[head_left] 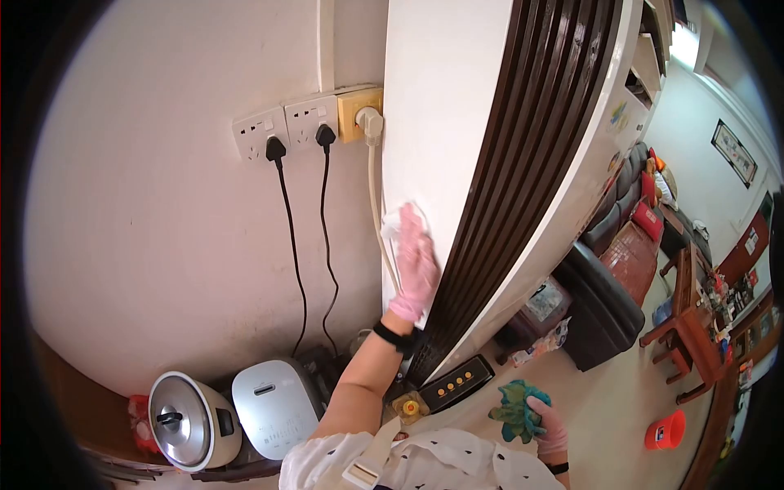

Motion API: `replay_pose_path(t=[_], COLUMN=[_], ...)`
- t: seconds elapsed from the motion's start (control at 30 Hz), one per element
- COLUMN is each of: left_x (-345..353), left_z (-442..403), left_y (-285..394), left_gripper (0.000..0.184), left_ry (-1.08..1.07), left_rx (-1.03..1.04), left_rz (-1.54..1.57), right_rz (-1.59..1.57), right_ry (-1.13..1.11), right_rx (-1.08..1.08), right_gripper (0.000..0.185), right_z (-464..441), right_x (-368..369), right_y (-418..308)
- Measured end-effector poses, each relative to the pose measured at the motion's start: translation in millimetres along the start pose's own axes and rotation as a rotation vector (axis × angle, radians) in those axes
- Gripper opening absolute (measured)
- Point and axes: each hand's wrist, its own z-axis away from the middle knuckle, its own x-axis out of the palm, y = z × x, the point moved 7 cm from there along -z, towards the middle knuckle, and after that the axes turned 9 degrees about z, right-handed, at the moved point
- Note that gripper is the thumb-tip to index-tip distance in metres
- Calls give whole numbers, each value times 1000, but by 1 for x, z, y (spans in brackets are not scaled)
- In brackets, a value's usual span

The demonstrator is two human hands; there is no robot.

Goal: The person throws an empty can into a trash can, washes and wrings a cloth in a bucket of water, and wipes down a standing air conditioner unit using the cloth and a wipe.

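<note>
My left hand (416, 273), in a pink glove, presses a white cloth (395, 224) against the white side of a tall standing unit (445, 90) with dark vertical slats. Its fingers are together and point upward over the cloth, part of which shows beyond them. Lower down on the right, my right hand (549, 426), also gloved in pink, grips a crumpled green cloth (516, 411) away from the unit. A pale cord (374, 192) runs down the wall close to the left hand.
Wall sockets (310, 122) hold several plugs with hanging cords. Below stand a rice cooker (194, 420) and a silver-lidded appliance (272, 408). A black box with yellow knobs (451, 385) lies by the unit's base. Rightward are a dark sofa (600, 306), wooden table (694, 327) and red bucket (665, 430).
</note>
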Motion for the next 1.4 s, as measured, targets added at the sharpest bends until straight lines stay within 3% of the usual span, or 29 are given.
replay_pose_path(t=[0.03, 0.07, 0.1, 0.17, 0.27, 0.33, 0.43, 0.5, 0.63, 0.7, 0.77, 0.8, 0.87, 0.93, 0.97, 1.03, 1.1, 1.2, 1.37, 1.4], left_x=[11, 22, 23, 11, -21, -9, 13, 6, -21, -3, 22, 18, -10, -16, -11, 5, 30, 37, 43, 50], left_z=[2, -11, -27, -49, 33, 86, 50, -7, 65, 48, 40, 35, -4, 12, 41, 9, -51, -128, -81, -71], left_y=[8, 34, 26, -7, -87, -50, 26, -4, -82, -17, 56, 42, -47, -94, -93, -25, 44, 72, 45, 92], left_gripper=[51, 53, 53, 62, 70, 74, 79, 75, 61, 59, 56, 56, 57, 58, 58, 59, 65, 55, 55, 56], left_ry=[-98, -259, -265, -110, -135, -192, -414, -286, -150, -222, -383, -390, -244, -182, -198, -221, -375, -406, -290, -406], left_rx=[56, 266, 264, -37, -246, -413, 14, -40, -107, -27, 71, 57, -224, -229, -103, -161, 217, 125, 110, 341], left_rz=[152, -42, -41, -209, -207, -173, -173, -161, -356, -296, -159, -158, -108, -158, -232, -152, -183, -174, -133, -154], right_rz=[-7, -16, -22, 67, 111, 104, 151, 218, 361, 279, 263, 308, 338, 284, 232, 218, 210, 243, 227, 196], right_ry=[-13, -27, -24, -12, -54, -59, -40, -110, -158, -130, -112, -100, -128, -126, -123, -142, -131, -70, -48, -45], right_rx=[-14, -25, -23, 85, 87, 66, 40, 86, 117, 4, 36, 57, 70, 22, -25, -25, 79, -12, 23, -10], right_gripper=[42, 41, 41, 42, 44, 44, 44, 43, 44, 48, 46, 44, 42, 42, 42, 43, 44, 44, 43, 43], right_z=[-2, -6, -9, -4, 5, -2, -10, -7, -26, -30, -31, -32, -35, -18, -15, -21, -15, -12, 0, -2], right_x=[-2, -1, 2, 4, 31, 29, 36, 65, 38, 39, 42, 43, 42, 57, 62, 42, 36, 35, 18, 19], right_y=[2, 4, 3, 3, -21, -15, -21, -41, -27, -22, -20, -21, -20, -33, -43, -32, -25, -41, -37, -36])
